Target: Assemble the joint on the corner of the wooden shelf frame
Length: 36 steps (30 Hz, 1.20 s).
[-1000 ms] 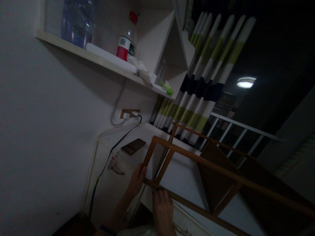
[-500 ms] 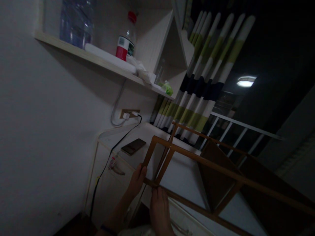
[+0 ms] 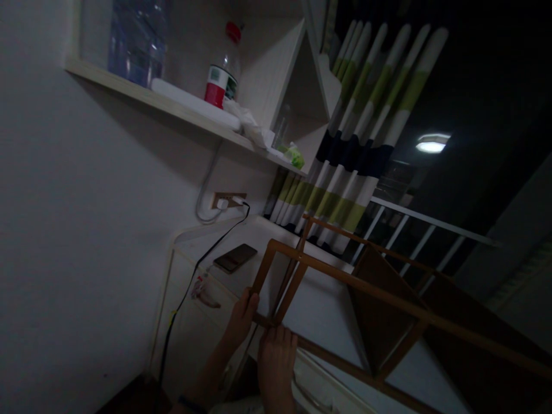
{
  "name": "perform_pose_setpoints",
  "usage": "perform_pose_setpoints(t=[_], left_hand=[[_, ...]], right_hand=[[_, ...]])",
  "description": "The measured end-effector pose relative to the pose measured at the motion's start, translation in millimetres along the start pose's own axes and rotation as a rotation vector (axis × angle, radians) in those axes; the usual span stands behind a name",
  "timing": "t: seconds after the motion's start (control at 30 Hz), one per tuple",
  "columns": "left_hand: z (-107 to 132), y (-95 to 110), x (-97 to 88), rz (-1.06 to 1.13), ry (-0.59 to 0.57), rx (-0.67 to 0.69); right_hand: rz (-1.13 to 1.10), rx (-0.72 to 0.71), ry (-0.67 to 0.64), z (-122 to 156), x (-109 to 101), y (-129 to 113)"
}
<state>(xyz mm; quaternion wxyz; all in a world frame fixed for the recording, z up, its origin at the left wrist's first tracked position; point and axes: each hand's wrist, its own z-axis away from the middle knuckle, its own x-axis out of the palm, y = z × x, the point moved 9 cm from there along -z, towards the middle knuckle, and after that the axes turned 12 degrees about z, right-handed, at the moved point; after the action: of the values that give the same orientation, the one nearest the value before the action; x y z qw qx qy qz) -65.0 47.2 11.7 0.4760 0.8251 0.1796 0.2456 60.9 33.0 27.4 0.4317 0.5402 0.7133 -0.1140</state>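
Observation:
A brown wooden shelf rack (image 3: 357, 282) lies tilted on its side across the white desk top, its end frame toward me and its dark shelf panels running off to the right. My left hand (image 3: 242, 316) is wrapped round the rack's end bar near the lower corner. Close beside it, my right hand (image 3: 278, 351) has its fingers curled over the lower rail, where the cross bar meets it. The fingertips of the right hand are partly hidden behind the rail.
A phone (image 3: 235, 258) lies on the white desk (image 3: 319, 310). A black cable (image 3: 202, 256) runs from the wall socket (image 3: 229, 200) down the desk's side. Overhead hangs a white shelf (image 3: 172, 109) with a red-capped bottle (image 3: 222, 75). A striped curtain (image 3: 357, 149) and railing (image 3: 431, 221) stand behind.
My right hand has shifted slightly, its fingers now curled further over the lower rail. The left hand and the rack stay nearly in place.

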Motion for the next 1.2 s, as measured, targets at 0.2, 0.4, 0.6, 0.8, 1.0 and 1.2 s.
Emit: perform_pose_setpoints(t=[0.2, 0.4, 0.6, 0.8, 1.0, 1.2], left_hand=[[-1, 3, 1.1, -0.001, -0.002, 0.030], [-1, 5, 1.5, -0.021, -0.003, 0.024], [-1, 6, 0.7, -0.032, 0.000, 0.029], [-1, 5, -2.5, -0.047, 0.027, 0.017], [0, 2, -2.5, -0.026, 0.006, 0.026], [-1, 6, -2.3, -0.038, 0.011, 0.040]], right_hand=[[-0.032, 0.015, -0.132, -9, -4, 2], [0.068, -0.119, -0.259, -16, 0, -18], [0.257, -0.426, -0.332, -10, 17, -53], [0.316, -0.573, -0.161, -2, 31, -74], [0.358, -0.607, -0.121, 1, 38, -79], [0.458, -0.559, -0.199, 4, 48, -79]])
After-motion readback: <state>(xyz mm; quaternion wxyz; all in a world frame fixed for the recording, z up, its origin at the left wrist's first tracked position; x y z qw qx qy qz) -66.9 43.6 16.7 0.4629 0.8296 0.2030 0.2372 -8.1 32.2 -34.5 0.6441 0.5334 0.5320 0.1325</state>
